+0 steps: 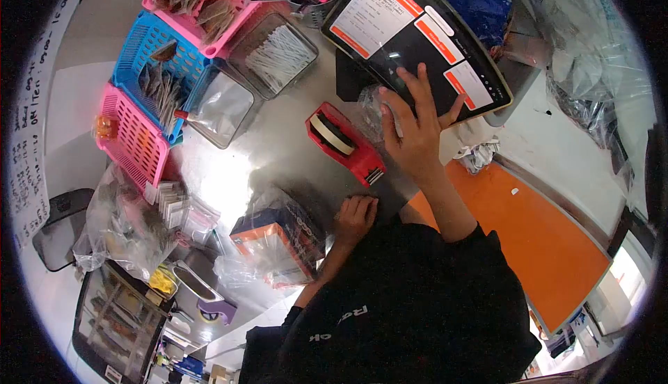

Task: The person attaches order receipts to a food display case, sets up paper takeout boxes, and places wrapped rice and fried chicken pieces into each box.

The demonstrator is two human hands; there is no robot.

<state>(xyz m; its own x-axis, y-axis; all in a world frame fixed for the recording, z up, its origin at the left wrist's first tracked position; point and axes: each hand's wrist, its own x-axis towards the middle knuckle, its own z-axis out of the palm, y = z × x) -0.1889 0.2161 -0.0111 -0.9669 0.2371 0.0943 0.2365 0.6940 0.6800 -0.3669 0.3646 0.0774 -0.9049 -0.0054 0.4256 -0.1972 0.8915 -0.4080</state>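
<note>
Touchscreen lies fwd of R hand (nearer, fingers spread), long axis far-L to near-R; L hand fingers curled.

Right hand is overlapping the near side of the tablet, fingers spread, screen contact unclear; left hand is resting, fingers curled, near edge of metal table. Red tape dispenser is lying just left of right hand, plastic-wrapped box sitting left of left hand. Far left, blue basket is holding packets, white sticks filling clear container.
</note>
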